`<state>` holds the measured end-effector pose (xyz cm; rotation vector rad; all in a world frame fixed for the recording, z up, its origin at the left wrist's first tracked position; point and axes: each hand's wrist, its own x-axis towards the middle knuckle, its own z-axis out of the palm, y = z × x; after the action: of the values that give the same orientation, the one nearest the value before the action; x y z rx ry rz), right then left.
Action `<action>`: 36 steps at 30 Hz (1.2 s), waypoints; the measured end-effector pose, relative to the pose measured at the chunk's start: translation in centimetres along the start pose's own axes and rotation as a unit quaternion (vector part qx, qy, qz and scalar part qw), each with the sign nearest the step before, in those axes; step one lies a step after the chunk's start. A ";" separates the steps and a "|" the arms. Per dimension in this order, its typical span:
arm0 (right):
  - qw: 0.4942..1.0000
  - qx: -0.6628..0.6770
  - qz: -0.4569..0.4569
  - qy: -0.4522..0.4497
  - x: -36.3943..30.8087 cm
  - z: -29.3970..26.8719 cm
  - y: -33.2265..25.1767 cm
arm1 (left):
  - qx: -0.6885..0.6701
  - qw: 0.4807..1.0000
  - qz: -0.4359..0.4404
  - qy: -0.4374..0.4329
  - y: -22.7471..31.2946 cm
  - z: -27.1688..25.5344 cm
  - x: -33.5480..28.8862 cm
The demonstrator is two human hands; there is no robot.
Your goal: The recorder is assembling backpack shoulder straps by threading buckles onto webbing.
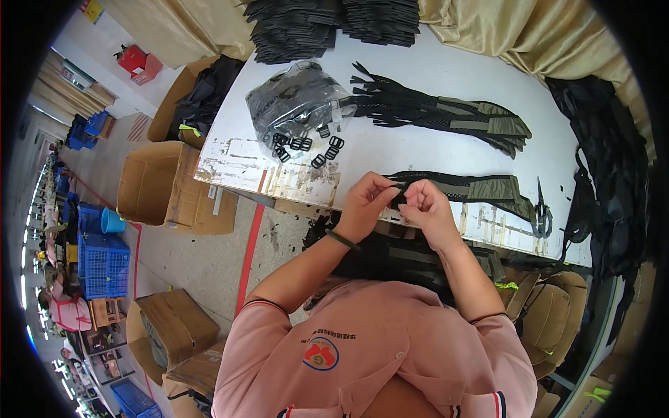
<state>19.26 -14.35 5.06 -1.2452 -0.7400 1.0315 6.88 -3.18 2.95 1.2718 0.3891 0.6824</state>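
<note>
1. Viewpoint: I monitor the work through the head view, which looks down on two bare hands at the near edge of a white table (pixel 440 70).
2. Left hand (pixel 369 202): I read it as closed, thumb and forefinger pinching the black end of a strap (pixel 491 190). A dark band (pixel 343 240) encircles the wrist.
3. Right hand (pixel 431 209): I see its fingers curled inward just beside the left fingertips, at the same strap end. I cannot tell whether they grip it.
4. Strap location: it extends from between the hands toward the right, along the table's near edge. Its wider, olive part lies flat, beyond the right hand.
5. Scissors (pixel 542 221): I locate this dark pair at the right end of the strap, near the table edge.
6. Strap pile (pixel 491 125): similar black and olive pieces lie overlapped, farther back than the held strap.
7. Clear plastic bag (pixel 296 97): it rests left of the strap pile. Black buckles (pixel 301 144) are grouped at its near side; I cannot tell how many are inside.
8. Black stacks (pixel 293 31): flat pieces are piled at the table's far side.
9. Cardboard box (pixel 146 182): it stands open on the floor, left of the table.
</note>
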 end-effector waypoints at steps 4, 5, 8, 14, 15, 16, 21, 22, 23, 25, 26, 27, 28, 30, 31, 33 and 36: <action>0.996 -0.011 -0.074 0.042 -0.8 1.6 -1.3 | -0.025 0.999 -0.030 0.024 0.2 -0.2 0.1; 0.991 -0.067 -0.106 0.054 -1.0 1.7 -1.3 | -0.040 0.998 -0.033 0.029 0.2 -0.2 0.1; 0.967 -0.179 -0.169 0.063 -1.1 1.9 -1.5 | -0.035 0.998 -0.029 0.031 0.0 0.1 -0.1; 0.932 -0.263 -0.237 0.077 -1.0 2.1 -1.1 | 0.007 0.999 -0.016 0.027 -0.6 0.0 -0.2; 0.961 -0.221 -0.158 0.053 -0.9 1.7 -0.8 | 0.007 0.999 -0.016 0.027 -0.5 -0.1 -0.3; 0.981 -0.176 -0.078 0.029 -0.8 1.2 -0.4 | -0.009 0.999 -0.033 0.027 -0.2 -0.2 -0.3; 0.999 -0.029 0.040 0.017 -0.4 0.6 0.5 | -0.005 0.999 -0.035 0.020 0.2 -0.5 -0.5; 0.998 -0.002 0.053 0.023 -0.4 0.6 0.4 | 0.020 1.000 -0.019 0.008 0.3 -0.4 -0.6; 0.998 -0.002 0.053 0.024 -0.5 0.6 0.3 | 0.046 0.999 -0.003 -0.005 0.4 -0.5 -0.7; 0.998 -0.007 0.048 0.028 -0.6 0.6 0.3 | 0.047 0.999 -0.008 -0.017 0.3 -0.7 -0.9; 0.998 -0.007 0.048 0.029 -0.6 0.5 0.4 | 0.048 0.998 -0.013 -0.029 0.3 -0.7 -1.0; 0.999 0.001 0.047 0.028 -0.5 0.4 0.6 | 0.048 0.998 -0.014 -0.030 0.3 -0.6 -1.1; 0.999 0.009 0.047 0.025 -0.5 0.3 0.7 | 0.054 0.997 0.010 -0.052 0.3 -0.6 -1.2; 0.999 0.007 0.047 0.024 -0.6 0.0 1.0 | 0.060 0.995 0.034 -0.073 0.3 -0.6 -1.3; 0.999 0.004 0.047 0.023 -0.6 0.0 1.1 | 0.077 0.992 0.070 -0.074 0.2 -0.5 -1.3; 0.998 0.011 0.053 0.023 -0.6 0.0 1.0 | 0.095 0.987 0.106 -0.075 -0.2 -0.7 -1.4; 0.997 0.014 0.065 0.028 -0.7 0.4 0.3 | 0.088 0.986 0.090 -0.111 -0.7 -1.2 -1.6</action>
<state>18.53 -14.80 4.88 -1.3065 -0.6047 1.1051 5.06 -3.45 1.83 1.5483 0.1537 0.6597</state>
